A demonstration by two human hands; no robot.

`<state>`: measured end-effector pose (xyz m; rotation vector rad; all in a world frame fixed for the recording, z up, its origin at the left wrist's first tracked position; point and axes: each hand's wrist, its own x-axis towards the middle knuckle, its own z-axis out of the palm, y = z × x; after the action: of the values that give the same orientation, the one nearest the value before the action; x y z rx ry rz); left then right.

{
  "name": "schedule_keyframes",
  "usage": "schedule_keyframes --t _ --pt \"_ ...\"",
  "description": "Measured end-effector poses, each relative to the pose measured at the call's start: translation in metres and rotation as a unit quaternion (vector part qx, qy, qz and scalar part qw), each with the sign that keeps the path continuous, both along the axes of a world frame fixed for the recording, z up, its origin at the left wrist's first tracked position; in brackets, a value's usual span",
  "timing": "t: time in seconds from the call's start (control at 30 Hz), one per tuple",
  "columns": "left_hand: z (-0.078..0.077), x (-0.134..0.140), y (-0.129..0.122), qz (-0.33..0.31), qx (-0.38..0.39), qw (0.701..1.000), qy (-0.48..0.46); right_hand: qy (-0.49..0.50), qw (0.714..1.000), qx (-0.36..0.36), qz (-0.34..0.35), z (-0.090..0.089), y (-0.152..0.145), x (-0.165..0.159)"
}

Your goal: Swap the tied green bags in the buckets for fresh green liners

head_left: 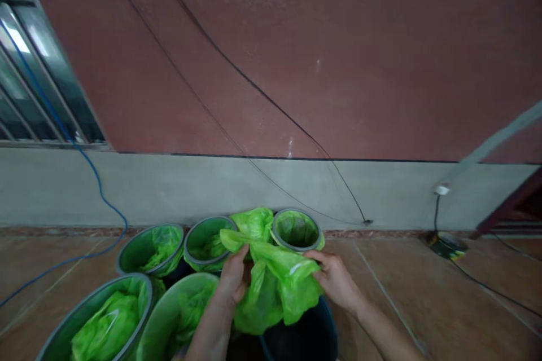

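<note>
A bright green plastic bag is stretched between my two hands, its lower folds hanging over a dark bin. My left hand grips the bag's left side with closed fingers. On the right, my right hand pinches the bag's edge near a small white mark. Behind the bag stands a round bin with a grey rim, lined in green. Another green bag shows beside that bin, partly hidden by the one I hold.
Several green-lined bins stand to the left, among them a front bin and a back bin. A blue cable runs down the wall onto the tiled floor. At right lies a cable reel with a black cord.
</note>
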<state>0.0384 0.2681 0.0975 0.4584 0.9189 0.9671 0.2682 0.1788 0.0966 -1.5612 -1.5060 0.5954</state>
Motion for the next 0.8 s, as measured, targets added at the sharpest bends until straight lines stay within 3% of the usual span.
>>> schedule_keyframes --t 0.1,0.17,0.27,0.37,0.5,0.63,0.8 --pt "0.011 -0.011 -0.008 0.036 0.039 0.996 0.072 0.106 0.99 0.041 -0.084 0.003 -0.032 0.019" --pt "0.016 -0.02 -0.013 0.061 0.059 0.989 0.119 0.113 0.984 0.063 -0.124 0.002 -0.049 0.031" --pt "0.018 -0.025 -0.027 0.079 0.068 0.985 0.139 0.111 0.982 0.074 -0.132 -0.001 -0.066 0.035" --pt "0.013 -0.021 -0.053 -0.034 0.013 0.996 0.077 0.173 0.965 0.092 -0.172 -0.007 -0.072 0.027" --pt "-0.002 -0.018 -0.098 -0.184 -0.017 0.983 -0.011 0.21 0.925 0.143 -0.282 -0.022 -0.074 0.025" --pt "0.003 -0.026 -0.13 -0.239 0.079 0.968 0.0 0.194 0.903 0.157 -0.35 -0.034 -0.08 0.044" --pt "0.02 -0.021 -0.15 -0.256 0.194 0.943 0.09 0.178 0.901 0.151 -0.366 -0.037 -0.089 0.064"
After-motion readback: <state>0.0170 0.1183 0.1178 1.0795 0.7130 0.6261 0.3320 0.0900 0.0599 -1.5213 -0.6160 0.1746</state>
